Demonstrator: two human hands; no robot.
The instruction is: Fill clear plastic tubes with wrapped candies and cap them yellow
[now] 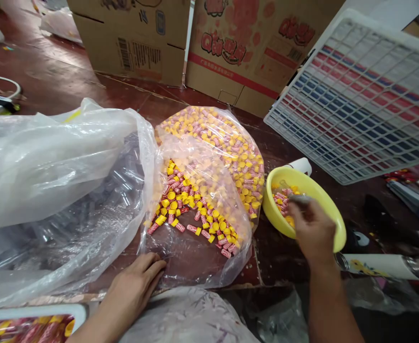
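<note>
My left hand (137,281) lies flat at the table's front edge, touching the mouth of a clear plastic bag (180,252). In that bag are many small pink-and-white pieces with yellow caps (212,224). My right hand (312,228), smeared by motion, is over the yellow bowl (323,205) with its fingers closed on a greyish, see-through thing I cannot make out. More pink pieces (282,202) and yellow caps lie inside the bowl. Left of the capped pieces, a large open plastic bag (62,157) holds clear tubes (109,205).
Cardboard boxes (227,62) stand at the back. A white plastic grid basket (359,105) leans at the right. A white flask (377,265) lies right of the bowl. At the lower left is a white-rimmed tray (80,314) of filled tubes (26,331).
</note>
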